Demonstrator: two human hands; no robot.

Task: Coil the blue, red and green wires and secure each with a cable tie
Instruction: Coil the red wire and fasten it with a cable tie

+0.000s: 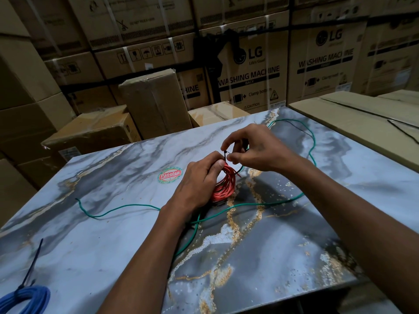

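My left hand [199, 177] clamps red coil [223, 185] mid-table; right hand [254, 150] pinches cable tie [225, 153] at coil top. Best: keep loops bunched, pull tail straight, snug.

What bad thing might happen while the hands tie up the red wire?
The red coil is pinched only by the left hand, so its loops might spring apart. The right hand works the small black cable tie, which might slip. The loose green wire lies under both arms and might snag.
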